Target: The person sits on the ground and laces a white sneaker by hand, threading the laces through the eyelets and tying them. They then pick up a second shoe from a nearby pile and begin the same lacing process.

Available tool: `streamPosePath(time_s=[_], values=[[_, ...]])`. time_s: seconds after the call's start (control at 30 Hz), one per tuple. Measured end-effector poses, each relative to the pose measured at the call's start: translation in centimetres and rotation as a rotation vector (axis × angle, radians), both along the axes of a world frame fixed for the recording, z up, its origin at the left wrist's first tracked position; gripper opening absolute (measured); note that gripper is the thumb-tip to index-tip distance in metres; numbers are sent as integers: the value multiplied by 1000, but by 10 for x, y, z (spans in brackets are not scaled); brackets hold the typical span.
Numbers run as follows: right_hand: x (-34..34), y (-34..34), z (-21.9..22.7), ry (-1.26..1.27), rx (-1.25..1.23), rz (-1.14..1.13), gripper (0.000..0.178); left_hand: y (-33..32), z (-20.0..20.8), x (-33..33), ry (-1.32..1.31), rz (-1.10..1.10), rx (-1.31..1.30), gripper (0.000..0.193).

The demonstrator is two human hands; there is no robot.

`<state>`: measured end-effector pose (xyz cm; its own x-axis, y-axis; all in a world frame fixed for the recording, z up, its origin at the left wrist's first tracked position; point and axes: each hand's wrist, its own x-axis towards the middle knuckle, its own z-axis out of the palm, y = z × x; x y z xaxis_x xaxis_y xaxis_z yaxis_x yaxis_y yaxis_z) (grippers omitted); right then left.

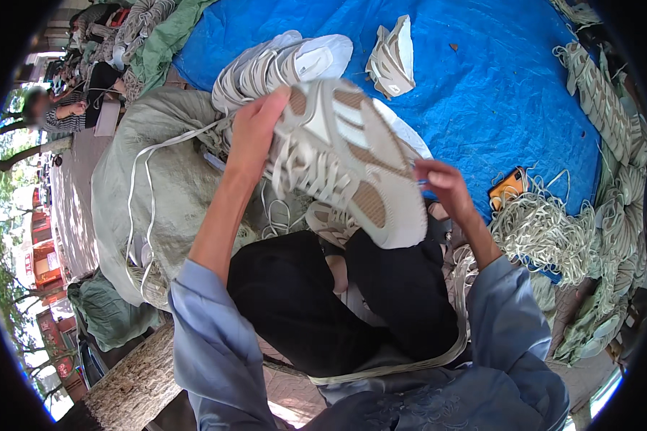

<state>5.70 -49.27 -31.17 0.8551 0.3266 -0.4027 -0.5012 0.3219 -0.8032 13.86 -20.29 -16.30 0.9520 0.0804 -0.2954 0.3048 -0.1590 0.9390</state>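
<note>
A white, grey and beige shoe upper [349, 154] with a loosely laced front hangs over my lap, slightly blurred. My left hand [257, 126] grips it at its upper left end, thumb on the near face. At the upper's right edge is my right hand [449, 188]. Its fingers are bent and apart, and whether they touch the edge I cannot tell. Beneath the held piece, another beige upper [331, 221] sits by my knees. A looped bundle of pale laces [461, 294] runs along my right thigh and across my lap.
On the blue tarp [474, 86] lie a row of nested uppers [266, 68] and a smaller stack [394, 59]. A tangled lace heap [543, 230] lies right, beside an orange phone-like object [507, 188]. A bulging grey sack [165, 194] stands left. Another person [68, 111] sits far left.
</note>
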Motion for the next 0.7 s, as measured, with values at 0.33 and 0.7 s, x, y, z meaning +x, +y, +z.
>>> streamPosePath(time_s=[0.33, 0.7], values=[[108, -12, 94, 159, 432, 24, 56, -89, -19, 31, -268, -194, 93, 49], [125, -26, 129, -58, -13, 375, 53, -77, -40, 25, -263, -20, -16, 40]])
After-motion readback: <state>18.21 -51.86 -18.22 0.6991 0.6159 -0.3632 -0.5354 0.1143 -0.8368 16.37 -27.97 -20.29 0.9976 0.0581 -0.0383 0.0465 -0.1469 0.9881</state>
